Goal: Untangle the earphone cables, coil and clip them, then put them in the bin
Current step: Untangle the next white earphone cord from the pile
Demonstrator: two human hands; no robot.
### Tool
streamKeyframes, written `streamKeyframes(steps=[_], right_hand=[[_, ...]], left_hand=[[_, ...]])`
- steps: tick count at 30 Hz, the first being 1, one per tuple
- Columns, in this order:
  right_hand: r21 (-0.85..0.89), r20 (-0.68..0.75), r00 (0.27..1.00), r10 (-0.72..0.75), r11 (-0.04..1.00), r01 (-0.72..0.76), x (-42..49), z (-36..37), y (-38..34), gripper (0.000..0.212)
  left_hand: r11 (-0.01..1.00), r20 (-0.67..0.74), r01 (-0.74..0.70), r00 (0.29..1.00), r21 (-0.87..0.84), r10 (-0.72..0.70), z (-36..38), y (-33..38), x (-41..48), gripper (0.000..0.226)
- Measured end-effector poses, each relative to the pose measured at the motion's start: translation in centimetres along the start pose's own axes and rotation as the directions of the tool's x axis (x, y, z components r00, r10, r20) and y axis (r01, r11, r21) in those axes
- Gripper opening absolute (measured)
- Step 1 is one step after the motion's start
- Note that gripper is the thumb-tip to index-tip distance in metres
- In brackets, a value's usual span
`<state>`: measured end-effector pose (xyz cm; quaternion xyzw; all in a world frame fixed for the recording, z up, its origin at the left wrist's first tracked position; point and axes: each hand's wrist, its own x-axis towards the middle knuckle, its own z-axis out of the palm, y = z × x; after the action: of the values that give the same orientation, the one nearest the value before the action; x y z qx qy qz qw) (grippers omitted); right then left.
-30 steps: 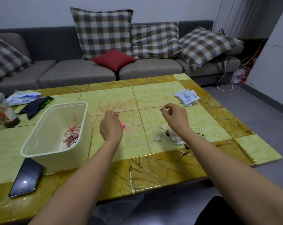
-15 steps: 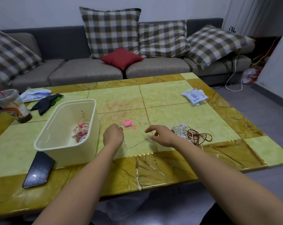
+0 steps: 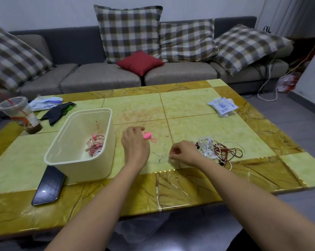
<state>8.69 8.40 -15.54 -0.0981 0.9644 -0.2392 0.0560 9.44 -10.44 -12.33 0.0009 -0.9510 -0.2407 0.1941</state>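
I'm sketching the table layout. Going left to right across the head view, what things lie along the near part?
Plastic cup → bin → left hand → thin white cable → right hand pinching it → tangled earphone cables

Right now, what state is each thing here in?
Cream plastic bin, open-topped, holding coiled pink cables.
Pink clip, lying loose beside left hand.
White and red earphone cables, tangled.
Thin white cable, loose, uncoiled.
Right hand, fingers curled, grip unclear.
Clear plastic cup, nearly empty.
Black phone, screen dark.

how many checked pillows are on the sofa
4 on the sofa: the left pillow at its left end, the tall pillow upright in the middle, the third pillow just right of it, the right pillow leaning at the right end. None appears hidden.
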Motion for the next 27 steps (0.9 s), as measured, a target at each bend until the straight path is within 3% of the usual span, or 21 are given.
streamKeyframes(steps=[2,5,7,9,11,13,15,16,19,20,22,25,27], right_hand=[[0.221,-0.042,0.999,-0.020,0.975,0.029,-0.4,-0.5,-0.2,0.006],[0.457,-0.073,0.997,-0.015,0.888,0.047,-0.7,-1.4,-0.5,0.004],[0.476,-0.017,1.000,0.000,0.880,0.008,-1.2,-1.9,0.0,0.006],[0.450,0.103,0.995,0.015,0.891,-0.060,-1.7,-2.3,1.0,0.013],[0.382,0.072,0.996,0.053,0.921,-0.077,-2.0,-2.7,1.8,0.014],[0.295,-0.223,0.968,0.112,0.955,-0.043,-1.9,-3.2,2.3,0.013],[0.321,-0.481,0.864,0.146,0.947,0.019,-1.7,-4.2,2.2,0.013],[0.363,-0.474,0.865,0.162,0.931,0.025,-1.6,-4.7,2.0,0.015],[0.291,-0.111,0.985,0.132,0.952,-0.095,-1.9,-5.3,1.4,0.016],[0.270,-0.052,0.991,0.125,0.957,-0.106,-2.1,-5.0,1.1,0.016],[0.324,-0.087,0.990,0.110,0.943,-0.076,-2.4,-4.8,0.6,0.016],[0.315,-0.149,0.987,0.062,0.949,-0.012,-2.3,-4.4,-0.3,0.015],[0.315,-0.134,0.991,0.007,0.949,0.036,-2.2,-4.3,-1.1,0.013]], left_hand=[[0.963,0.165,-0.135,0.971,-0.232,0.175,0.7,1.7,-0.5,0.034],[0.923,0.590,0.047,0.781,-0.383,0.205,1.9,3.1,-1.2,0.029],[0.914,0.663,0.129,0.727,-0.385,0.177,2.6,3.0,-1.4,0.024],[0.945,0.627,0.054,0.760,-0.323,0.171,2.7,2.6,-1.0,0.024],[0.970,0.509,0.043,0.857,-0.237,0.087,2.2,2.1,-0.4,0.029],[0.977,0.300,0.133,0.951,-0.166,-0.078,1.2,2.0,0.3,0.030],[0.961,0.138,0.239,0.966,-0.139,-0.220,0.0,2.0,0.8,0.030],[0.951,0.105,0.282,0.957,-0.125,-0.270,-0.4,2.0,1.0,0.030],[0.943,0.170,0.333,0.928,0.025,-0.332,-0.7,1.8,1.1,0.029],[0.946,0.212,0.302,0.923,0.116,-0.321,-0.6,1.7,0.8,0.029],[0.962,0.246,0.192,0.940,0.196,-0.238,-0.2,1.6,0.1,0.037],[0.996,0.173,-0.091,0.981,0.001,0.089,-0.1,2.6,-0.7,0.055],[0.964,0.266,-0.216,0.931,-0.154,0.251,0.3,4.1,-1.0,0.060]])
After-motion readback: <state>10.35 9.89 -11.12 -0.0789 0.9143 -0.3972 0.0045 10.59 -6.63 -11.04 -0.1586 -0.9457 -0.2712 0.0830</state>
